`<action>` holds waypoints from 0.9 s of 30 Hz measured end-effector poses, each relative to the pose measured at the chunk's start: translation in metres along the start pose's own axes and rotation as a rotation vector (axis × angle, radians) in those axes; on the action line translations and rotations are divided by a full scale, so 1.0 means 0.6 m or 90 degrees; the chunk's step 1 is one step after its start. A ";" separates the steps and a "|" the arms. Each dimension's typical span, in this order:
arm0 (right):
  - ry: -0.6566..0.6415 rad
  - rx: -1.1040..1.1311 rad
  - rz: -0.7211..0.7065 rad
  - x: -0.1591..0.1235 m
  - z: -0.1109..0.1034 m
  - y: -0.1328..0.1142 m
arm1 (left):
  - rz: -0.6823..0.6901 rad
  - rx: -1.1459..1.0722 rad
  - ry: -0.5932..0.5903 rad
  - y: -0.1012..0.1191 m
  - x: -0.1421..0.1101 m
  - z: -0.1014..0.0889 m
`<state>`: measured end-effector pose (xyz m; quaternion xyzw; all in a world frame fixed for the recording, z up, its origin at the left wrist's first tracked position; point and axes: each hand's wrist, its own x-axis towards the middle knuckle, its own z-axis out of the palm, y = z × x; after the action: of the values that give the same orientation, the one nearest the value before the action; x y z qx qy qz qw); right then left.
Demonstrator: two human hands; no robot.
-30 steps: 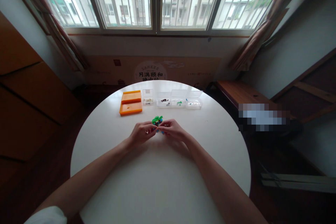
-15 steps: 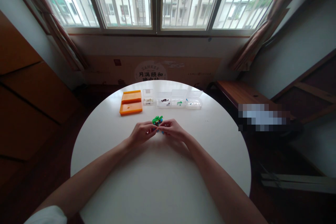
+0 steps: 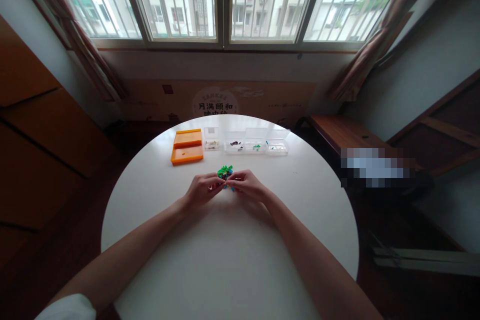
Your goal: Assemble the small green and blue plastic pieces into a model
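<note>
A small building-block model [image 3: 225, 172] with bright green pieces on top and dark and blue parts lower down is between my hands, near the middle of the round table. My left hand [image 3: 204, 187] is closed on its left side, thumb and fingertips pinched together. From the right, my right hand [image 3: 245, 184] pinches at the model's front, its fingertips meeting those of the left. Fingers hide much of the model's lower part, and any tiny piece between the fingertips is too small to make out.
Beyond my hands, an orange tray [image 3: 187, 158] lies at the far left of the white table [image 3: 210, 265]. To its right stand clear plastic boxes [image 3: 212, 146] with lids raised, holding small yellowish, brown and green pieces [image 3: 256, 147]. A wooden bench [image 3: 330, 132] is off to the right.
</note>
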<state>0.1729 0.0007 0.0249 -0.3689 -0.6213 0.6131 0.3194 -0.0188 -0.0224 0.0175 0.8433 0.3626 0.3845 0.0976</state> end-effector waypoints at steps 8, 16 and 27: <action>-0.014 0.000 -0.010 0.001 -0.002 0.006 | -0.003 0.006 0.001 0.000 -0.001 0.001; -0.004 0.012 -0.005 0.000 -0.001 0.003 | -0.007 -0.001 -0.003 -0.001 -0.001 0.001; -0.008 0.002 -0.006 0.000 -0.003 0.003 | 0.009 -0.003 0.006 0.001 0.001 -0.001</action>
<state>0.1744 0.0016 0.0234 -0.3619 -0.6240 0.6147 0.3191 -0.0188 -0.0223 0.0183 0.8437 0.3562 0.3900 0.0956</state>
